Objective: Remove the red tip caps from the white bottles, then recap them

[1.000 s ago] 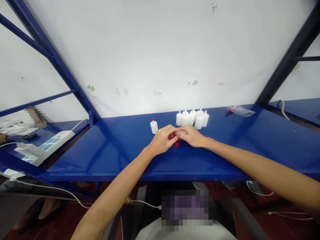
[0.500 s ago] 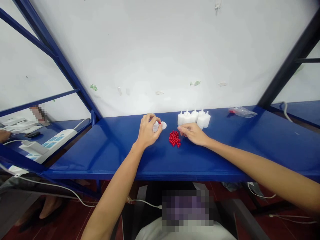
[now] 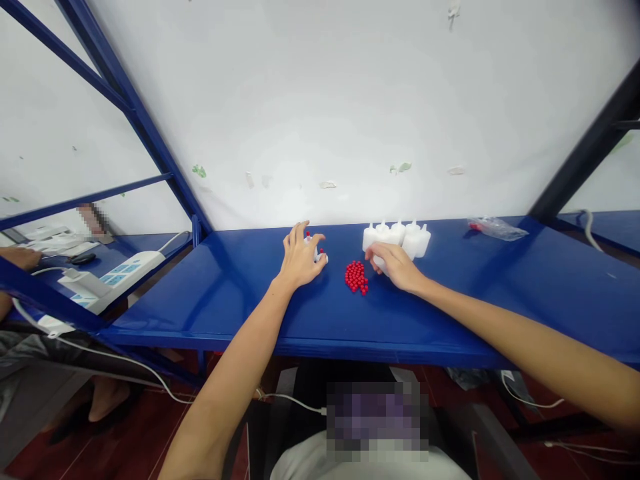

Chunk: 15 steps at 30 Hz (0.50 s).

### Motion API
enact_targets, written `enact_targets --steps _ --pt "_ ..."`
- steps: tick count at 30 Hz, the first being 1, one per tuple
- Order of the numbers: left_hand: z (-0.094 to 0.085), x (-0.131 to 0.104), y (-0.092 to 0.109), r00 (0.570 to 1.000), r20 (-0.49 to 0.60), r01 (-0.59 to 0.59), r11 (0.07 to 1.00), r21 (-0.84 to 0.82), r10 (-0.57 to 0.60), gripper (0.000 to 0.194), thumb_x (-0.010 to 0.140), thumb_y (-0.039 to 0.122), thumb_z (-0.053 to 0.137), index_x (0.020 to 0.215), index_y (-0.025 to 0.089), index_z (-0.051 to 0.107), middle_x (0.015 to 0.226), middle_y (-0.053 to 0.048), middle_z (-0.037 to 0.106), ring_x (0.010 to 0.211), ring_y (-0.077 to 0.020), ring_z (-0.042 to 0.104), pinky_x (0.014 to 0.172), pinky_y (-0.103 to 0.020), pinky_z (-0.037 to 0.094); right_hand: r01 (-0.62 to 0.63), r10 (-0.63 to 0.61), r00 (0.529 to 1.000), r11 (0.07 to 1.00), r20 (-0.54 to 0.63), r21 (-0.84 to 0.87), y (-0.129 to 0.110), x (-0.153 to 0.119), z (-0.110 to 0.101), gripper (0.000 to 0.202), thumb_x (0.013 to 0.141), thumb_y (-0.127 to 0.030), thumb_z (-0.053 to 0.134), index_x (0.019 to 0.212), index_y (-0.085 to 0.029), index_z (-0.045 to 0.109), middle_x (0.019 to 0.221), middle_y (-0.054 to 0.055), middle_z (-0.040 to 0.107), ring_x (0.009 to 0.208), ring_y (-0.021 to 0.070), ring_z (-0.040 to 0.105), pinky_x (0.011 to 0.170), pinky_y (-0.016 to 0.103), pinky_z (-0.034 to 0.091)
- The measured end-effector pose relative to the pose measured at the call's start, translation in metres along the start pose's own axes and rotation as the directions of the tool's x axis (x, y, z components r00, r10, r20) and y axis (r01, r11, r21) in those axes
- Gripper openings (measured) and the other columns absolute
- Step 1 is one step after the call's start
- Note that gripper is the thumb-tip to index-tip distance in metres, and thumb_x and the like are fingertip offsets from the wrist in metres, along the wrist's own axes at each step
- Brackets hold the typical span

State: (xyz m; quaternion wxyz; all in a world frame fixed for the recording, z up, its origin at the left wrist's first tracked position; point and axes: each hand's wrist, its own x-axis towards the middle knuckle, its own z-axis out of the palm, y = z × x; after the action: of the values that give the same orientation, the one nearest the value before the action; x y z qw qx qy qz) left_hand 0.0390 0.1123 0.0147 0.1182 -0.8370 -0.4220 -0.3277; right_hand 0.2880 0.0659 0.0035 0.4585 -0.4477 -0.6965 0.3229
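**Bench stock: bottles, red caps, two hands at work**

Item 1. Left hand point(image 3: 299, 261): palm down on the blue shelf point(image 3: 240, 300), near its back edge and left of centre. Fingers spread and loosely curled over two small white capped bottles point(image 3: 320, 255), whose red tips show past the fingertips; the hand touches them, but whether it truly grips them I cannot tell.

Item 2. Right hand point(image 3: 395, 263): resting on the shelf just right of the caps, fingers closed around one white bottle point(image 3: 381, 265) at the front of the cluster.

Item 3. Caps point(image 3: 357, 277): a small heap of loose red pieces lying on the shelf between the two hands, touching neither.

Item 4. Bottles point(image 3: 403, 237): a tight cluster of white uncapped ones standing upright at the back edge, against the white wall point(image 3: 320, 100), just behind the right hand.

Item 5. Bag point(image 3: 496, 228): clear plastic (something red inside), lying flat near the back edge, well right of the cluster.

Item 6. Power strip point(image 3: 113, 279): white, on the neighbouring shelf to the left, with a cable trailing off it. Another person's hand point(image 3: 17, 257) shows at the far left edge there.
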Motion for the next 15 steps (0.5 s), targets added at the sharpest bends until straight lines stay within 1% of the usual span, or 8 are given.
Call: enact_targets --steps 2,4,6,8,9,11,13,15 --pt "-0.004 0.001 0.007 0.994 -0.107 0.009 1.000 -0.028 -0.012 0.027 0.083 0.029 0.062 0.109 0.021 0.064 0.140 -0.015 0.043 0.129 -0.0359 0.037 0.102 -0.055 0.033 0.005 -0.005 1.000 1.000 0.004 -0.017 0.001 0.002 0.000 0.032 0.092 -0.044 0.041 0.083 -0.019 0.059 0.066 0.000 0.056 0.063 0.0173 0.054 0.065 0.031 0.044" --pt "-0.005 0.002 0.015 0.989 -0.150 -0.012 0.998 -0.068 0.002 0.013 0.086 0.029 0.059 0.085 0.019 0.066 0.113 -0.013 0.059 0.112 -0.0313 0.049 0.098 -0.052 0.035 0.039 -0.039 0.999 0.995 0.009 -0.089 0.001 0.003 -0.001 0.035 0.092 -0.044 0.040 0.081 -0.018 0.061 0.073 0.003 0.060 0.071 0.0188 0.056 0.073 0.032 0.043" --pt "-0.002 0.002 0.022 0.996 -0.061 -0.074 0.987 -0.146 0.066 0.024 0.088 0.028 0.055 0.067 0.017 0.060 0.078 -0.007 0.061 0.086 -0.0238 0.056 0.091 -0.047 0.039 0.069 -0.069 0.998 0.984 0.006 -0.164 0.000 0.002 -0.001 0.041 0.093 -0.045 0.038 0.074 -0.018 0.062 0.078 0.005 0.062 0.078 0.0203 0.056 0.078 0.033 0.041" --pt "0.003 0.001 0.027 0.985 0.107 -0.105 0.964 -0.243 0.134 0.019 0.090 0.026 0.051 0.077 0.018 0.063 0.059 0.000 0.055 0.064 -0.0172 0.053 0.079 -0.038 0.045 0.069 -0.069 0.998 0.979 0.007 -0.193 -0.002 0.002 -0.001 0.043 0.093 -0.046 0.037 0.071 -0.018 0.061 0.077 0.005 0.062 0.079 0.0207 0.056 0.078 0.033 0.040" --pt "0.005 0.000 0.028 0.971 0.181 -0.103 0.955 -0.278 0.158 0.016 0.091 0.024 0.049 0.090 0.018 0.064 0.057 0.002 0.054 0.058 -0.0156 0.052 0.073 -0.034 0.045 0.057 -0.056 0.998 0.980 0.009 -0.191 -0.002 0.001 -0.001 0.043 0.093 -0.046 0.037 0.069 -0.018 0.060 0.074 0.005 0.061 0.076 0.0203 0.056 0.076 0.033 0.040" --pt "0.010 -0.002 0.028 0.942 0.268 -0.112 0.945 -0.308 0.199 0.027 0.091 0.020 0.047 0.115 0.018 0.059 0.065 0.003 0.060 0.059 -0.0152 0.055 0.068 -0.029 0.046 0.026 -0.024 1.000 0.986 0.012 -0.162 -0.003 0.001 0.000 0.042 0.092 -0.045 0.038 0.068 -0.018 0.059 0.068 0.004 0.060 0.070 0.0191 0.056 0.072 0.032 0.041" --pt "0.013 -0.003 0.027 0.919 0.294 -0.172 0.939 -0.297 0.262 0.033 0.091 0.015 0.044 0.122 0.018 0.056 0.085 -0.002 0.066 0.073 -0.0167 0.062 0.073 -0.029 0.048 -0.008 0.008 1.000 0.995 0.001 -0.098 -0.002 0.000 0.001 0.037 0.092 -0.043 0.039 0.072 -0.018 0.058 0.064 0.003 0.060 0.064 0.0180 0.056 0.068 0.031 0.042" --pt "0.014 -0.003 0.025 0.900 0.307 -0.230 0.935 -0.269 0.310 0.033 0.092 0.014 0.043 0.121 0.018 0.059 0.101 -0.007 0.065 0.087 -0.0187 0.063 0.080 -0.031 0.049 -0.038 0.037 0.999 0.999 -0.024 -0.037 -0.001 0.000 0.001 0.030 0.092 -0.042 0.041 0.081 -0.018 0.056 0.061 0.001 0.060 0.059 0.0174 0.056 0.064 0.030 0.043"
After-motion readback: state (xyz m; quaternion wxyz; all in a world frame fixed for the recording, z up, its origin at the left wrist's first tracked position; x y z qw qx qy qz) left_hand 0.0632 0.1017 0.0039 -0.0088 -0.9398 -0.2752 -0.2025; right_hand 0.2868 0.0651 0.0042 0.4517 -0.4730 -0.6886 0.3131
